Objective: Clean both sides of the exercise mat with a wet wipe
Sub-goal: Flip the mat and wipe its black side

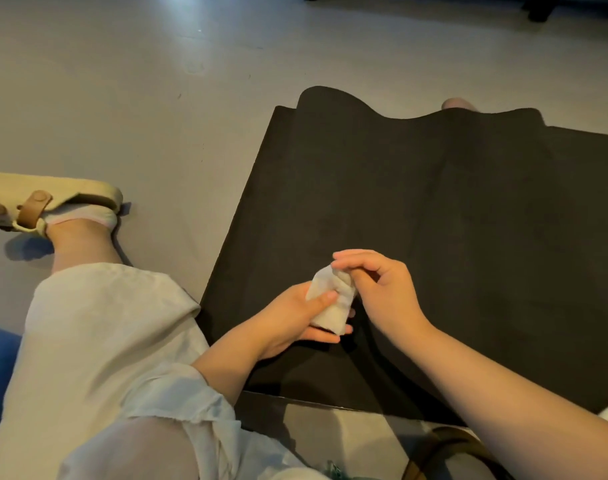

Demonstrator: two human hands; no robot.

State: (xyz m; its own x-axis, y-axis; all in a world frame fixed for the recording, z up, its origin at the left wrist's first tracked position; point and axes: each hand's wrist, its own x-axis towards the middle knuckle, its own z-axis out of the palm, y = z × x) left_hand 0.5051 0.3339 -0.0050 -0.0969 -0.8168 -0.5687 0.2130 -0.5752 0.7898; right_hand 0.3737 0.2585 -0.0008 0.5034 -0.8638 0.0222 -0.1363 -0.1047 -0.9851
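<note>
A black exercise mat [434,220] lies on the pale floor, its far end folded over in a wavy flap. Above its near left part my two hands meet around a white wet wipe [332,299], folded into a thick wad. My left hand [295,320] cradles the wad from below, thumb pressed on top of it. My right hand [382,289] pinches the upper edge of the wipe with its fingertips. The underside of the wipe is hidden by my left palm.
My left leg in pale trousers [98,341] stretches left, ending in a beige sandal [53,199] on the floor. Toes [456,102] peek past the mat's far edge. A dark-rimmed surface [330,431] lies near me. Dark furniture legs [541,10] stand far back.
</note>
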